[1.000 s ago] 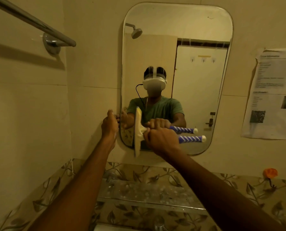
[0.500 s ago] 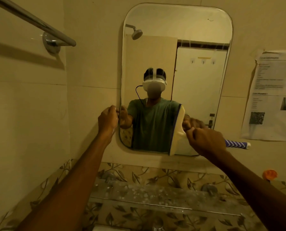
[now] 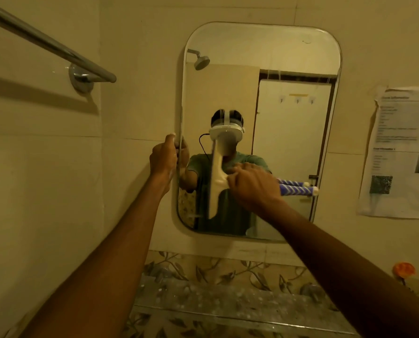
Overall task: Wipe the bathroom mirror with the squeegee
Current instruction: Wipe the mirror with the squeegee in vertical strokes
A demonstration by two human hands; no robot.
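The step in hand is a sideways pass across the lower half of the mirror (image 3: 289,57). To do it well, I judge that the squeegee (image 3: 216,178) blade wants to be held upright and flat on the glass with even pressure. Each pass should overlap the one beside it and run right off the edge (a blade lifted mid-glass leaves a streak). The blade, blurred, stands near the mirror's left side, in its lower half.

The right hand (image 3: 252,187) has its fingers (image 3: 239,173) curled tightly round the handle just behind the blade, and the blue-and-white striped end sticks out to the right. The left hand (image 3: 163,156) steadies the mirror, gripping its left edge.
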